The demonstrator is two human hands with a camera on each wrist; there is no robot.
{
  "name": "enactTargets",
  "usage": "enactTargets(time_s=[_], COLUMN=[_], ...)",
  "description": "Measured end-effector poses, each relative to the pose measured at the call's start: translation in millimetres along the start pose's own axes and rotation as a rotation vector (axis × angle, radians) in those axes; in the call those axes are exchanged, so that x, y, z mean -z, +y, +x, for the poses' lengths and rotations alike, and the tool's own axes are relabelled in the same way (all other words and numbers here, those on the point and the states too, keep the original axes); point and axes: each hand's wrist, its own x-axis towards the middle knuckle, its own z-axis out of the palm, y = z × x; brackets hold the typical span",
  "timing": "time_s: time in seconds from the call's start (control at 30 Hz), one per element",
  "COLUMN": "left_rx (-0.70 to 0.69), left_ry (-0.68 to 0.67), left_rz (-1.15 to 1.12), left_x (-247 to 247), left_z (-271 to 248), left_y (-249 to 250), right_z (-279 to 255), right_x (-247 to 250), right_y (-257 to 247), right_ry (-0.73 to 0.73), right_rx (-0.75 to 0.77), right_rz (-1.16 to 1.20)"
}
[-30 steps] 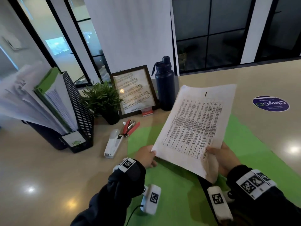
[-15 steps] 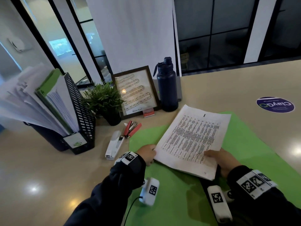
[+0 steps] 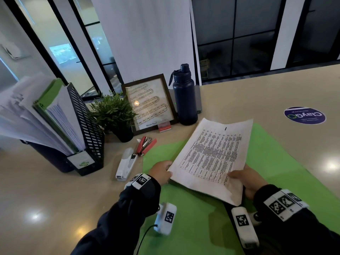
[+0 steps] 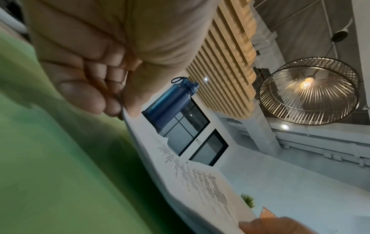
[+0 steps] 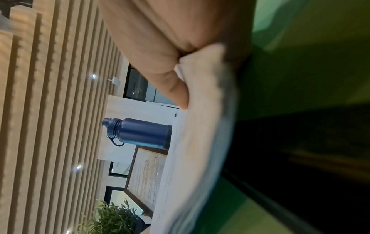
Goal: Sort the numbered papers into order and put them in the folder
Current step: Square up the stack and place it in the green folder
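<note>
A stack of printed white papers [image 3: 211, 159] lies low over the open green folder [image 3: 276, 162] spread on the table. My left hand [image 3: 161, 172] pinches the stack's near left corner, thumb on top and fingers curled under, as the left wrist view shows on the papers [image 4: 190, 174]. My right hand [image 3: 246, 179] grips the near right corner, thumb pressed on the top sheet; the right wrist view shows that thumb on the papers [image 5: 200, 126]. The top sheet carries dense table text and a small mark near its far edge. The folder [image 4: 50, 158] fills the space beneath.
A dark blue bottle [image 3: 184, 96], a framed picture [image 3: 150, 103] and a small potted plant [image 3: 115, 115] stand at the back. A red staple remover [image 3: 146, 145] and white stapler [image 3: 126, 164] lie left of the folder. A black file rack [image 3: 81, 129] with papers stands far left.
The stack came down from a raised, tilted position to lie nearly flat over the folder. Both hands kept hold of the near corners.
</note>
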Motion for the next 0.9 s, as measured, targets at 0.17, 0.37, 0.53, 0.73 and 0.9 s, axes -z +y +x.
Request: enactTargets(time_s=[0.17, 0.37, 0.53, 0.73, 0.9], left_rx=[0.036, 0.045, 0.076, 0.098, 0.085], left_ry=[0.072, -0.012, -0.013, 0.045, 0.014], left_rz=[-0.160, -0.189, -0.223, -0.166, -0.071], left_x=[0.6, 2.9, 10.4, 27.3, 17.3], left_z=[-2.1, -6.5, -12.7, -19.5, -16.3], left_y=[-7.6, -15.8, -20.2, -29.3, -18.2], right_z=[1.0, -2.9, -1.6, 1.3, -2.4], right_x=[-0.1, 3.2, 5.0, 6.1, 4.6], right_y=[2.5, 4.7, 7.1, 8.2, 6.6], right_ry=[-0.001, -0.035, -0.025, -0.017, -0.010], right_rx=[0.020, 0.074, 0.070, 0.061, 0.056], right_rz=[0.015, 0.039, 0.028, 0.012, 0.004])
